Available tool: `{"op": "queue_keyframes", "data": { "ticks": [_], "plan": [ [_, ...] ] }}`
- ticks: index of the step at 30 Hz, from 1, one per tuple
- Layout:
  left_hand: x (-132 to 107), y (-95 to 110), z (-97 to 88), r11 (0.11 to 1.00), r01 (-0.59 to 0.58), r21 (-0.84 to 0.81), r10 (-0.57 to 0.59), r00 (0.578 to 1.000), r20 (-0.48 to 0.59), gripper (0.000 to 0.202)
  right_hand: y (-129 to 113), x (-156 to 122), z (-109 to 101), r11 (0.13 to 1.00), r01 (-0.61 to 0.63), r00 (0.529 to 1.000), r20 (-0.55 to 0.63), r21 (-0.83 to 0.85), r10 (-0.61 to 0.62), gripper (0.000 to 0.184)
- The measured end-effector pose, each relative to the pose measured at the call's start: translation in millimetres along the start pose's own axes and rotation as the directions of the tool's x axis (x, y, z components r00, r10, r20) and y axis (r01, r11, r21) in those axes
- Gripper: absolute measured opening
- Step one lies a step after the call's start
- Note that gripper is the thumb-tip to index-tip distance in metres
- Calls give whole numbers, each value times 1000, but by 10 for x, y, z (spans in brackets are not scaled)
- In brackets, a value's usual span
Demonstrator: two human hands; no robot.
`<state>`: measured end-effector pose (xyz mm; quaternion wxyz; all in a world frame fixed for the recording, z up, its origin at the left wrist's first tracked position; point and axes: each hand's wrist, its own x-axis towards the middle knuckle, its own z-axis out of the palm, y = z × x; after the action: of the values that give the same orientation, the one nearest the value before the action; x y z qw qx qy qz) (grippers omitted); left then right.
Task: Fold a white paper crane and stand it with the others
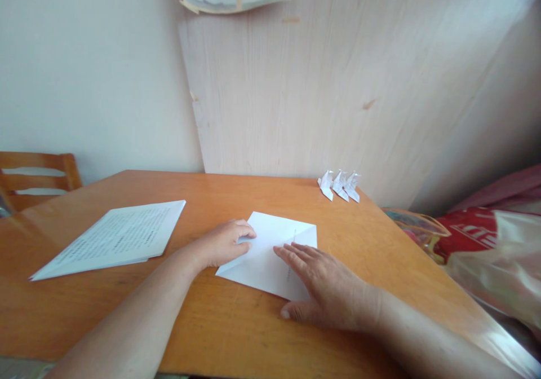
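A folded sheet of white paper [270, 255] lies on the wooden table in front of me, with creases and folded corners showing. At its left edge rests my left hand [228, 242], its thumb and fingers apart and touching the paper. My right hand [323, 283] lies palm down over the right part of the sheet, fingers stretched out and the thumb on the table by the near edge. Faint print shows through the paper near the right fingers. The sheet's lower right part is hidden under that hand.
To the left lies a stack of printed sheets [122, 235]. Three small folded paper figures [339, 186] stand at the table's [236, 334] far right. A wooden chair [38, 176] is at the far left, and red and clear plastic bags [473, 232] sit beyond the right edge.
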<state>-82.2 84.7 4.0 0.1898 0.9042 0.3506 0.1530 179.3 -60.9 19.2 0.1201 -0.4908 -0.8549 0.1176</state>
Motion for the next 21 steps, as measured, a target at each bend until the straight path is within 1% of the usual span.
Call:
{"op": "queue_keyframes", "data": {
  "ticks": [3,6,10,13,15,16,18,19,21],
  "plan": [
    [-2,-3,4,1000,-12,12,12,1000,-1,31,-4,9,8,1000,-11,1000,16,-12,12,89],
    [-3,-3,4,1000,-11,23,11,1000,4,31,-8,21,-5,1000,-3,1000,28,-17,3,84],
    [2,5,-7,1000,-1,10,1,1000,15,30,-39,18,-63,1000,11,1000,3,-6,-11,74],
    [9,37,-38,999,9,-35,-9,1000,26,33,-67,5,-123,1000,-14,1000,-22,8,15,60],
    [6,81,-75,996,24,-84,-19,998,53,40,-68,2,-154,999,-44,998,-37,16,45,48],
    [1,107,-96,991,48,-128,-40,997,67,45,-60,3,-164,998,-53,997,-46,26,54,40],
    [-19,153,-137,959,140,-248,-125,989,75,57,-28,15,-173,997,-52,997,-58,60,55,25],
    [-31,166,-154,929,196,-313,-183,980,71,62,-4,26,-172,995,-52,997,-60,82,57,24],
    [-51,163,-178,858,284,-428,-288,956,58,71,57,56,-162,989,-64,994,-77,134,74,28]
  ]
}}
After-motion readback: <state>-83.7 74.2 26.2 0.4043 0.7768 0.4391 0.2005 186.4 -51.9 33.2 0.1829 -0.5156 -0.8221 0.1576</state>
